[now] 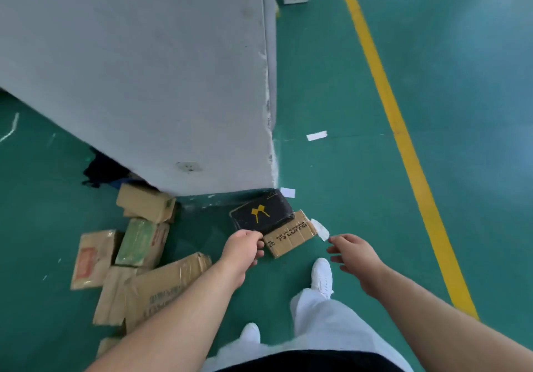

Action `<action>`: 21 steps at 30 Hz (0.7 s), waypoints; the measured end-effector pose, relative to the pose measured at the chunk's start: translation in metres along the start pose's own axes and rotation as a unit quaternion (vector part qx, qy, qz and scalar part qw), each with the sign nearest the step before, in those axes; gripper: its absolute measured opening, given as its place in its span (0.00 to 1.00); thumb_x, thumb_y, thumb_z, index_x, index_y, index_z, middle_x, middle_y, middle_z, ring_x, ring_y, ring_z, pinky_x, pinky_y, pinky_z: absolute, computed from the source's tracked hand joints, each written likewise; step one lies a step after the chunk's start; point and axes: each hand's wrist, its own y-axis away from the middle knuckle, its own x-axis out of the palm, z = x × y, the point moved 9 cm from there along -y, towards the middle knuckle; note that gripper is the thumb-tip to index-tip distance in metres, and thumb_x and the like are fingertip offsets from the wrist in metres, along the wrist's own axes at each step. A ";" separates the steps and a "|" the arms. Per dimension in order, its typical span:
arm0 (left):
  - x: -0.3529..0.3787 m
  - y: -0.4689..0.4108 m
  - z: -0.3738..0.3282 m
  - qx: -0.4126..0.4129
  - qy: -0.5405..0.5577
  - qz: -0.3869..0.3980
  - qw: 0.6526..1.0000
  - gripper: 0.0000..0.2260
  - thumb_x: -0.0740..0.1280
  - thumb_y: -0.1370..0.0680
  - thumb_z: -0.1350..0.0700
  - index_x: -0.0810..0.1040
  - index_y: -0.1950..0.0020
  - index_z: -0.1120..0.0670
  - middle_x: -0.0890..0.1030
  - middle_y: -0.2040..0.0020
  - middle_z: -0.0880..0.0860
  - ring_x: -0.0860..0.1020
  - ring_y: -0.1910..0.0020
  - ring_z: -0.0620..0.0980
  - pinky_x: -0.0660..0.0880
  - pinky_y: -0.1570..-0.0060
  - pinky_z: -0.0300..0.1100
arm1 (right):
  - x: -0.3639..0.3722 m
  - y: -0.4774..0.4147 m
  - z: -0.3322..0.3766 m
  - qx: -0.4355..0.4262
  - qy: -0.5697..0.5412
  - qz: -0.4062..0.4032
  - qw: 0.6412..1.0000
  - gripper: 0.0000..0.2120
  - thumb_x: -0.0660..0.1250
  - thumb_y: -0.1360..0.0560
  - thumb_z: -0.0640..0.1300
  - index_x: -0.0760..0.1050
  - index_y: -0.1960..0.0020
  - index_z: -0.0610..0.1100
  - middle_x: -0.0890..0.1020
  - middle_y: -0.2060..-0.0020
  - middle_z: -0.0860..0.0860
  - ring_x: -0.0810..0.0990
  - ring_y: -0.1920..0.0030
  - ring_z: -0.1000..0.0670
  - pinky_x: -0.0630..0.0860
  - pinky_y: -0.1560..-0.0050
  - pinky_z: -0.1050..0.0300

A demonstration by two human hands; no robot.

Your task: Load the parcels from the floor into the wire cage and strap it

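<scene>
Black wrap with a yellow mark covers the black parcel [262, 213], which lies flat on the green floor [360, 170] at the foot of a grey pillar [144, 69], overlapping a brown cardboard parcel [291, 239] beneath it. Both run long-ways from near left to far right, straight ahead of the person. The left hand [245, 249] is the nearer: its fingers [259, 246] are curled at the black parcel's near edge and seem to pinch it. The right hand [354, 252] hangs with fingers spread, holding nothing, just right of the cardboard parcel's end, where a white label [320, 229] sticks out. More parcels [138, 256] lie heaped to the left. The wire cage is out of view
</scene>
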 end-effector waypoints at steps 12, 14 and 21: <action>0.041 -0.104 0.064 -0.121 0.033 -0.045 0.991 0.08 0.63 0.18 0.53 0.79 0.44 0.55 0.82 0.52 0.52 0.80 0.57 0.51 0.73 0.61 0.43 | 0.027 -0.170 0.013 0.028 0.206 0.093 0.974 0.07 0.63 0.20 0.47 0.79 0.50 0.47 0.86 0.51 0.47 0.84 0.54 0.47 0.76 0.53 0.54; 0.054 -0.136 0.096 -0.152 0.022 -0.040 0.987 0.07 0.63 0.18 0.54 0.78 0.44 0.55 0.82 0.52 0.52 0.80 0.58 0.51 0.73 0.62 0.41 | 0.037 -0.206 -0.016 0.042 0.235 0.094 0.966 0.08 0.63 0.22 0.48 0.79 0.51 0.46 0.86 0.51 0.44 0.84 0.55 0.44 0.76 0.55 0.52; 0.111 -0.272 0.221 -0.230 0.003 -0.011 0.973 0.06 0.63 0.18 0.52 0.77 0.45 0.52 0.83 0.49 0.52 0.82 0.55 0.51 0.77 0.49 0.47 | 0.084 -0.348 -0.136 0.096 0.330 0.127 0.930 0.17 0.62 0.23 0.51 0.77 0.37 0.49 0.83 0.44 0.49 0.83 0.44 0.44 0.80 0.40 0.43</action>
